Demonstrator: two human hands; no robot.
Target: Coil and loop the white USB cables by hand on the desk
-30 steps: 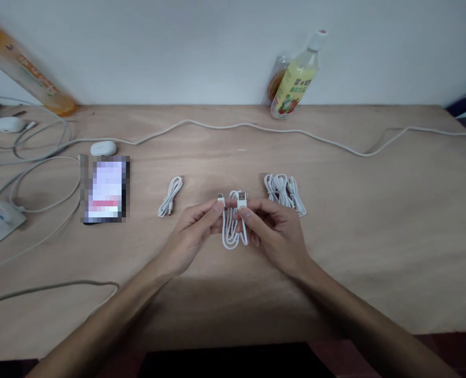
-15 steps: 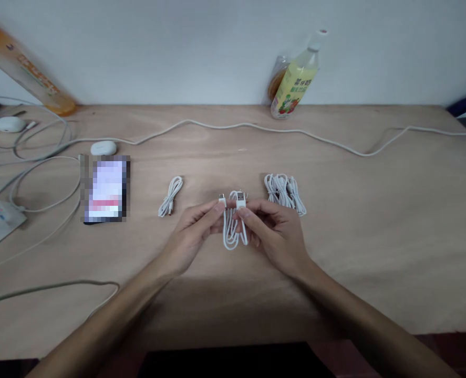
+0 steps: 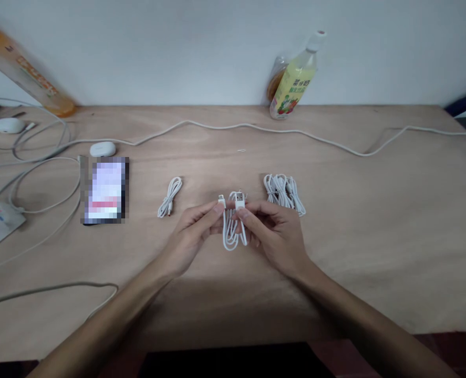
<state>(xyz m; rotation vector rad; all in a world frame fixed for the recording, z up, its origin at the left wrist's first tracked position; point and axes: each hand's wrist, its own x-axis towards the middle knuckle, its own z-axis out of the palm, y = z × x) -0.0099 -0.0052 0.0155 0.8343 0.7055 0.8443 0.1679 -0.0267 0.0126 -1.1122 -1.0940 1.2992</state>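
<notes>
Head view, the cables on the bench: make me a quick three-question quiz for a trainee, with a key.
1. True or false: the phone lies left of the lone cable.
2. Multiple choice: which plug does the left hand hold? A, the narrower; B, the wider; C, neither.
3. Fill in: the clustered cables lie just beyond the ___ hand.

Key:
1. True.
2. A, the narrower plug; the right hand has the wider plug.
3. Right.
</notes>
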